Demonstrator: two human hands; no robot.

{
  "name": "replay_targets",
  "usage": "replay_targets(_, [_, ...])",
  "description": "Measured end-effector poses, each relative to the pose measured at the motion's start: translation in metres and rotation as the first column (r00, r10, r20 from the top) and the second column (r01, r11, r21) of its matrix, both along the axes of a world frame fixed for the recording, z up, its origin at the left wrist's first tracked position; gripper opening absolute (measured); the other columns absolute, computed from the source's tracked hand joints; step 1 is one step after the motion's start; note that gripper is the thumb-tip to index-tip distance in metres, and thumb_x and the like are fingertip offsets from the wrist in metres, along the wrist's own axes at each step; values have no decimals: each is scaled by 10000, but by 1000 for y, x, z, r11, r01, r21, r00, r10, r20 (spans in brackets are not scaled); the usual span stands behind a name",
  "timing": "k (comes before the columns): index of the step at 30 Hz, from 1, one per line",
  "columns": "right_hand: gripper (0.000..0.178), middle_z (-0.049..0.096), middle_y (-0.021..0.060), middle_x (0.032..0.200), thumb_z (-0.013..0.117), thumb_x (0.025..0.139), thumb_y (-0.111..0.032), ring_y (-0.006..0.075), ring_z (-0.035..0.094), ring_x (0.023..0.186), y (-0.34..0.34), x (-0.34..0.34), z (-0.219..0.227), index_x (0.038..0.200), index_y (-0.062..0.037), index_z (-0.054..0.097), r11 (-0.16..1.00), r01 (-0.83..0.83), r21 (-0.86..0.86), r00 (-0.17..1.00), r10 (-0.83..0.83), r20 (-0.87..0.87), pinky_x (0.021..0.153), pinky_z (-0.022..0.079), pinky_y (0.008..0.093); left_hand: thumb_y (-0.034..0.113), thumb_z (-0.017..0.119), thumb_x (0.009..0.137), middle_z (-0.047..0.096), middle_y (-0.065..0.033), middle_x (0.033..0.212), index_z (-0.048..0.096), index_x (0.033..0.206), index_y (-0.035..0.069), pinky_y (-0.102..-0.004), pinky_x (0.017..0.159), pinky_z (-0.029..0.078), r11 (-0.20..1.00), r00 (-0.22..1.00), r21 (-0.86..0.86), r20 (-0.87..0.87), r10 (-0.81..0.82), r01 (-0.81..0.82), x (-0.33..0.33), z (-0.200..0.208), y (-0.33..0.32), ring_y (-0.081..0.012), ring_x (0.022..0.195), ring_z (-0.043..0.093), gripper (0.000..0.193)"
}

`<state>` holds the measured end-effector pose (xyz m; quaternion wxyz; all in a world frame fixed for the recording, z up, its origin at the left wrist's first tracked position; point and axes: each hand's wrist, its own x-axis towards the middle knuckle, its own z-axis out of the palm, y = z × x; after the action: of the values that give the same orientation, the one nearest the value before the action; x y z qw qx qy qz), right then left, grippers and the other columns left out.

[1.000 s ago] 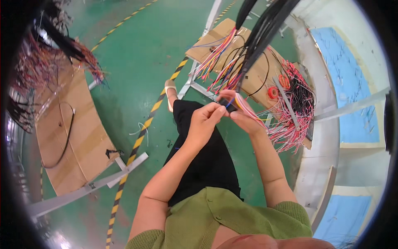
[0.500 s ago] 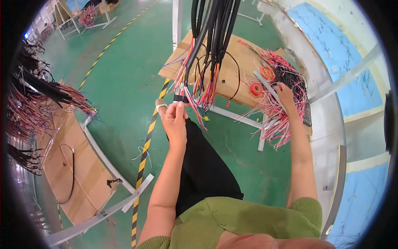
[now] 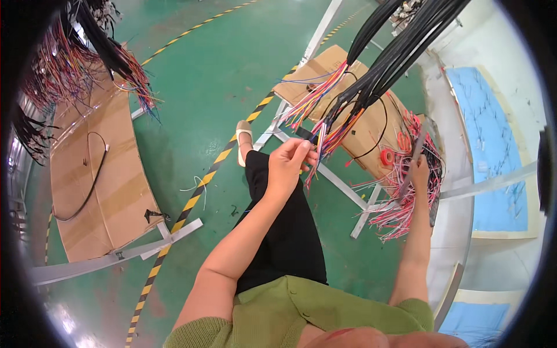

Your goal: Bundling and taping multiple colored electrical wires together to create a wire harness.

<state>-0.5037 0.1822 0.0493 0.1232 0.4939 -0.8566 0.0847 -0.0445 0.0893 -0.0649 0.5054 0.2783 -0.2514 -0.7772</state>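
Black cable bundles [image 3: 400,52] hang from the top right, and coloured wire ends [image 3: 325,136] fan out of them. My left hand [image 3: 290,165] pinches some of these coloured wire ends near a black sleeve. My right hand [image 3: 419,174] reaches out to the right into a heap of pink and red wires [image 3: 400,209] on a metal frame and closes on a few strands. Red tape rolls [image 3: 387,156] lie on a cardboard sheet [image 3: 348,69] just left of that hand.
More black and coloured wire bundles [image 3: 87,64] hang at the upper left above another cardboard sheet [image 3: 98,180] on a metal rack. A yellow-black stripe [image 3: 197,191] crosses the green floor. Blue panels [image 3: 493,151] line the right side. My shoe [image 3: 244,139] shows below the hanging wires.
A second ago both hands worked together at the hanging wire ends. My right hand then left them and reached to the pink wire heap at the right, where it stays; my left hand keeps the wire ends.
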Motion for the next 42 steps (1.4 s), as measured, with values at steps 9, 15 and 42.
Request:
replay_targets(9, [414, 571, 50, 876, 563, 868, 1, 102, 575, 612, -8, 327, 46, 1275, -16, 491, 875, -246, -418, 247, 473, 846, 535, 505, 227, 218, 534, 970, 686, -58, 846, 624, 958, 27, -235, 663, 520, 981, 991, -142, 19, -132, 134, 7, -7, -43, -123, 756, 665, 211])
replay_targets(15, [139, 627, 54, 786, 584, 868, -24, 78, 564, 581, -22, 369, -31, 968, 38, 657, 882, -384, -272, 403, 425, 811, 552, 465, 225, 233, 540, 970, 690, -65, 860, 624, 966, 25, -247, 674, 532, 971, 983, -151, 34, -183, 186, 7, -13, -57, -123, 747, 666, 224])
replay_targets(42, [239, 646, 91, 760, 544, 931, -106, 121, 595, 508, -56, 400, -75, 1127, 25, 501, 920, -204, -336, 620, 387, 683, 465, 465, 263, 185, 534, 970, 657, -57, 820, 599, 958, 9, -230, 651, 493, 898, 966, -359, 36, -257, 252, -3, 11, -63, -90, 729, 607, 188])
